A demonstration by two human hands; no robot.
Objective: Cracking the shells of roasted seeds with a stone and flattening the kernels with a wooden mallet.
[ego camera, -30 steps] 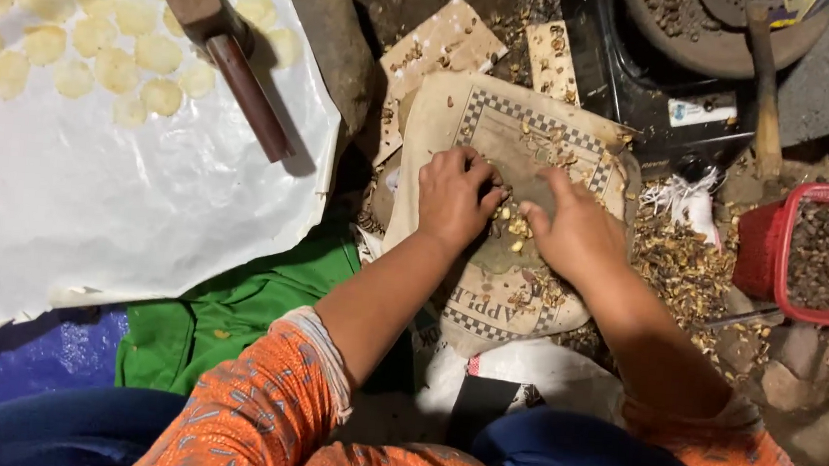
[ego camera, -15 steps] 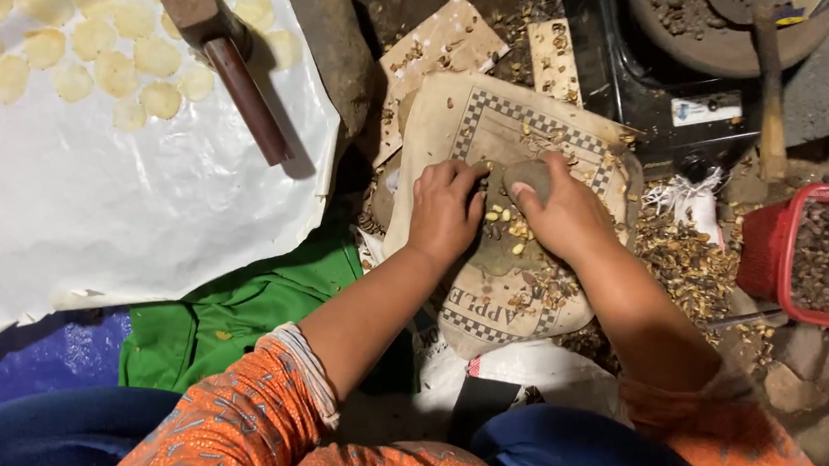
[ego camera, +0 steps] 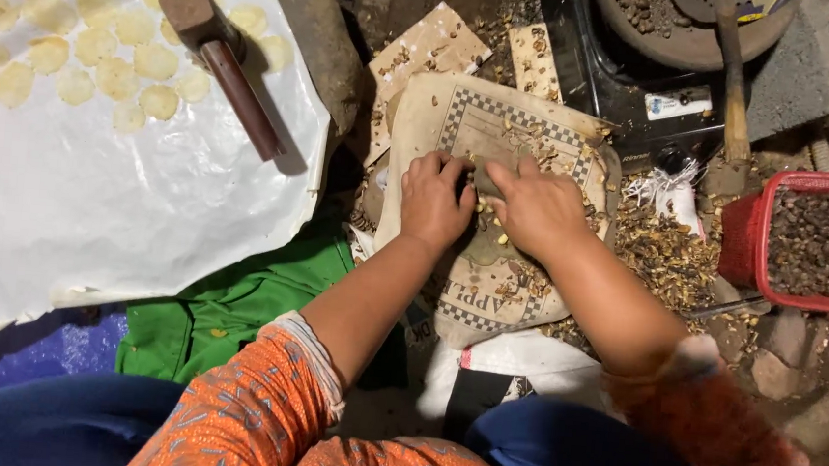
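Head-camera view, looking straight down at a person seated on the ground, orange patterned sleeves and dark blue clothing at the bottom of the frame. Both bare hands rest side by side on a worn tan sack [ego camera: 490, 278] with a checkered border, spread flat on the floor. Small pale kernels [ego camera: 491, 212] and brown shell bits lie scattered on the sack between and around the hands. Left hand [ego camera: 435, 203] lies palm down, fingers curled over the kernels; whether its grip pinches one cannot be told. Right hand [ego camera: 538, 208] lies just beside it, fingers bent and pointing toward the left hand, pressing on a flat grey stone [ego camera: 488, 177] that shows between the two hands; its grip is not clearly shown either. To the left, a large white plastic sheet [ego camera: 140, 211] covers the floor, with rows of thin, round, pale yellow flattened discs [ego camera: 94, 45] laid out at its top edge. A wooden mallet [ego camera: 226, 65] with a dark handle lies on that sheet near the discs. At the right edge sits a red plastic basket [ego camera: 745, 234] holding dark nuts. A pile of brown shells [ego camera: 664, 253] lies between the sack and the basket. Green cloth [ego camera: 231, 312] lies below the white sheet.
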